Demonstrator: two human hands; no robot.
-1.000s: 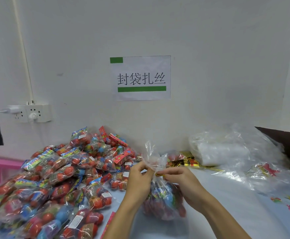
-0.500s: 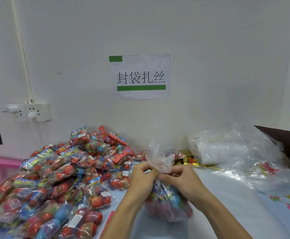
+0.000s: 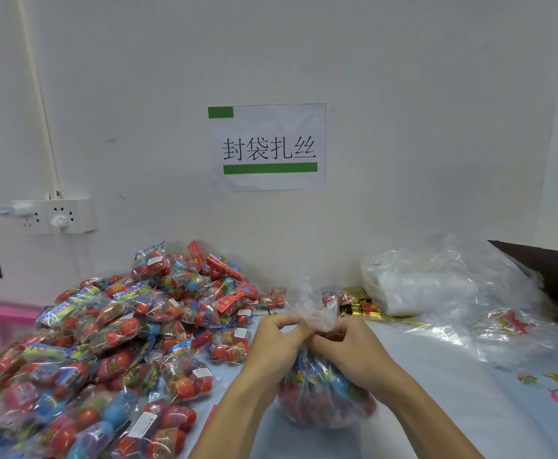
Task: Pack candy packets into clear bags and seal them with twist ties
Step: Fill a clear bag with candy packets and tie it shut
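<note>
Head-camera view: a filled clear bag (image 3: 327, 395) is being held just above the table (image 3: 436, 409) near its front edge, toward the middle. Its neck (image 3: 314, 313) is being pinched between both hands, which are pressed together. The left hand (image 3: 276, 339) is curled on the near side of the neck, and the right hand (image 3: 350, 346) is clamped on it from the other side.

Compared with a second ago, the loose plastic top is being seen lower and more crumpled, and the hands are being drawn closer together over it. That is being read as a twisting of the neck, so the sealing step looks to be well under way. Whether a twist tie is already wrapped there cannot be told, as the fingers are hiding the spot.

A big heap of candy packets (image 3: 112, 352) is lying along the left edge of the table, against the wall. Gold twist ties (image 3: 359, 308) are lying at the back edge, just behind the hands. A stack of empty clear bags (image 3: 430, 283) is resting at the back right.

A paper sign (image 3: 267, 147) is being shown on the wall, reading "封袋扎丝" between green bars. Small white labels are being seen on the packets, but their print is too small to be read.
</note>
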